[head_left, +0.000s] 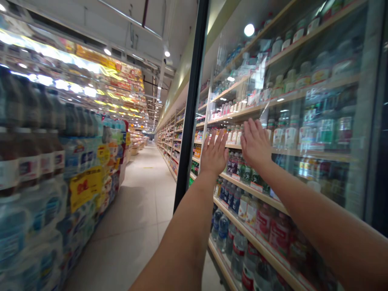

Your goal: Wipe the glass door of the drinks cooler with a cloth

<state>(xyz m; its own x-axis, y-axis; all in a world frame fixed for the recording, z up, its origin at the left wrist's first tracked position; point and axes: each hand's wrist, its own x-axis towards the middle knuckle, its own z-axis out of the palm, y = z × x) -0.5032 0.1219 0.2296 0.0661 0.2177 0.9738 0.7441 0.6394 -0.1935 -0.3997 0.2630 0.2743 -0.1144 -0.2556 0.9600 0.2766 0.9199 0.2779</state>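
A glass cooler door (233,91) with a dark frame (191,101) stands in front of me. My left hand (214,154) is raised near the frame, fingers spread and palm facing the glass. To its right, my right hand (256,143) is held up the same way, its fingers stretched out and fairly close together. Neither holds anything. Whether the palms touch the glass or hover just before it I cannot tell. Behind the glass, shelves (260,194) carry rows of bottles, including large pink-labelled bottles (279,230).
On the left stand stacked packs of water bottles (15,238), dark-capped brown drink bottles (28,157) and a yellow price sign (85,188). A pale tiled aisle floor (142,210) runs into the distance, with more stocked shelves (169,149) along its right side.
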